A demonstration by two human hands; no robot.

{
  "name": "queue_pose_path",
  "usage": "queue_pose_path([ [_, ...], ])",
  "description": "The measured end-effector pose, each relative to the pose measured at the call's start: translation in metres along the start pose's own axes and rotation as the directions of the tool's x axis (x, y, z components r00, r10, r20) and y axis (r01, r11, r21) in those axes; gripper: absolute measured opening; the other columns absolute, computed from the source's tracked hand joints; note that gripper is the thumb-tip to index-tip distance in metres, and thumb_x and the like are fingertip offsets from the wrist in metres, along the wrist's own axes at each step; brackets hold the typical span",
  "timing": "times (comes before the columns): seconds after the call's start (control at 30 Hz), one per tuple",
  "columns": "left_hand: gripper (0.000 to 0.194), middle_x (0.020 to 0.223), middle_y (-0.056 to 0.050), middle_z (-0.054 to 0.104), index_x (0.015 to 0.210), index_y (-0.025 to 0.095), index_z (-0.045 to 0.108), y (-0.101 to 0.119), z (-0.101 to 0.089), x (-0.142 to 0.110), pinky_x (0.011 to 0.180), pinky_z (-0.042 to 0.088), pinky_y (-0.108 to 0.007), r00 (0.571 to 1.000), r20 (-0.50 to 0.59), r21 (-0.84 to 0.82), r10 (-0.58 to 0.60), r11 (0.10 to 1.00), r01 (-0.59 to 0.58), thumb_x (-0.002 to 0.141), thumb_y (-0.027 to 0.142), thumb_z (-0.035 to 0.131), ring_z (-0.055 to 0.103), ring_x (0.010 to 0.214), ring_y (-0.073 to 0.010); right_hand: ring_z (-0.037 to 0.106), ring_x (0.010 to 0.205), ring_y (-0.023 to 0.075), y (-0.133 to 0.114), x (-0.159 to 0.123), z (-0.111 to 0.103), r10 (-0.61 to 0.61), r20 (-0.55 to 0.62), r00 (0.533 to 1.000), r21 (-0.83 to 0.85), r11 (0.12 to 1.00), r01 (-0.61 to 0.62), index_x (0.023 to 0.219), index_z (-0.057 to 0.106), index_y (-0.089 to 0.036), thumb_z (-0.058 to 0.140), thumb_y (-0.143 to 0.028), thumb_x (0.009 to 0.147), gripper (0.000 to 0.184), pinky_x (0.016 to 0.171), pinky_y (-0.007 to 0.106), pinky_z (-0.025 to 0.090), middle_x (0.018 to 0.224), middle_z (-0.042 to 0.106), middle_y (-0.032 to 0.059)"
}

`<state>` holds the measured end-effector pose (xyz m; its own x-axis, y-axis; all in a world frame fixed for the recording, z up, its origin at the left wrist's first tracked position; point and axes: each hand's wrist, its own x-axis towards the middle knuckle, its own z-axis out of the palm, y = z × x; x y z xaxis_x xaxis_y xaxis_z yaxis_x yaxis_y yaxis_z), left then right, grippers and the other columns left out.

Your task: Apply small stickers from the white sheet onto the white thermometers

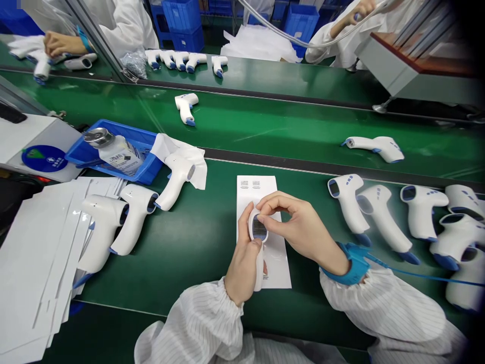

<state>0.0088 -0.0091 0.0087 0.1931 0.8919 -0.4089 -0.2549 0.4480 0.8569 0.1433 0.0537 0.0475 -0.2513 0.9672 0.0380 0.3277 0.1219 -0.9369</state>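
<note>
Observed from the room: the white device [259, 275] is held over the printed sheet [280, 268], about midway along the green counter [189, 253] and closer to its near edge than to its left end. The left hand [241, 265] is closed round the device, thumb on the front below the screen [259, 230], fingers up along the side of the head. The right hand [299, 222] is half curled, thumb and forefinger nearly together at the screen's upper rim (whether a thin film is pinched there, I cannot tell). Step in hand, as I judge it: fine fingertip work at the screen's edge, one hand serving as clamp and the other as tool. The next move calls for a steady left grip and a light, square touch from the right, with no dragging across the window; a slip could smudge or skew whatever lies on it. Also noted: a loose group of similar devices [423, 212] toward the counter's right end; a pair [131, 222] on the left side, partly over the paper stack [34, 253] at the near left corner; a further device [175, 182] on a white cloth [199, 174] beside the blue tray [152, 172], near the far edge.
</note>
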Motion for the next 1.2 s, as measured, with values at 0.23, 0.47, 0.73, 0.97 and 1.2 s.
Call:
queue_pose_path([
  [0.23, 0.061, 0.141, -0.01, 0.05, 0.15, 0.038, 0.017, 0.0014, 0.0015, 0.0005, 0.047, 0.046, -0.026, 1.0, 0.005, 0.004, 0.007, 1.0, -0.007, 0.094, 0.029, 0.038, 0.048, 0.043, -0.0042, 0.065, 0.085, 0.0174, 0.0, 0.0007, 0.0006, -0.01, -0.001, 1.0, -0.024, 1.0, 0.01, 0.07, 0.061, -0.021, 0.063, -0.015, 0.079, 0.011, 0.081, 0.033, 0.051, 0.088, 0.069, 0.002],
  [0.47, 0.062, 0.111, -0.008, 0.064, 0.151, 0.035, 0.018, 0.0027, 0.0016, 0.0004, 0.047, 0.045, -0.026, 1.0, -0.009, -0.001, -0.006, 1.0, 0.006, 0.093, 0.03, 0.04, 0.048, 0.042, -0.0069, 0.065, 0.085, 0.0171, -0.0005, -0.0015, 0.0009, -0.039, -0.029, 0.999, -0.059, 0.998, 0.038, 0.07, 0.061, -0.021, 0.063, -0.014, 0.078, 0.011, 0.078, 0.032, 0.052, 0.086, 0.068, 0.0016],
  [0.73, 0.06, 0.066, 0.004, 0.053, 0.152, 0.032, 0.009, 0.0012, 0.0, -0.0004, 0.049, 0.044, -0.022, 0.999, 0.04, 0.052, 0.001, 0.999, -0.003, 0.096, 0.024, 0.029, 0.047, 0.044, -0.0093, 0.064, 0.082, 0.0161, -0.0009, -0.001, 0.0003, -0.052, -0.029, 0.998, -0.037, 0.998, 0.051, 0.069, 0.06, -0.021, 0.063, -0.009, 0.076, 0.014, 0.076, 0.031, 0.051, 0.085, 0.068, 0.0012],
  [0.97, 0.061, 0.059, 0.006, 0.049, 0.152, 0.033, 0.008, 0.0029, 0.0002, 0.0004, 0.049, 0.044, -0.022, 0.999, 0.039, 0.067, -0.004, 0.998, 0.001, 0.096, 0.024, 0.029, 0.046, 0.044, -0.0102, 0.064, 0.081, 0.0144, -0.0008, 0.0002, 0.0016, -0.049, -0.033, 0.998, -0.05, 0.998, 0.047, 0.068, 0.06, -0.02, 0.064, -0.006, 0.074, 0.016, 0.076, 0.028, 0.05, 0.085, 0.068, 0.0],
  [1.2, 0.057, 0.126, -0.006, 0.053, 0.148, 0.041, 0.016, 0.0022, 0.0012, 0.0006, 0.047, 0.046, -0.024, 1.0, 0.026, 0.044, 0.009, 0.999, -0.01, 0.095, 0.025, 0.032, 0.046, 0.043, -0.0028, 0.064, 0.082, 0.0144, 0.0008, 0.0003, 0.0026, -0.066, -0.037, 0.997, -0.071, 0.995, 0.063, 0.069, 0.059, -0.021, 0.063, -0.005, 0.073, 0.017, 0.076, 0.028, 0.049, 0.085, 0.068, -0.0008],
])
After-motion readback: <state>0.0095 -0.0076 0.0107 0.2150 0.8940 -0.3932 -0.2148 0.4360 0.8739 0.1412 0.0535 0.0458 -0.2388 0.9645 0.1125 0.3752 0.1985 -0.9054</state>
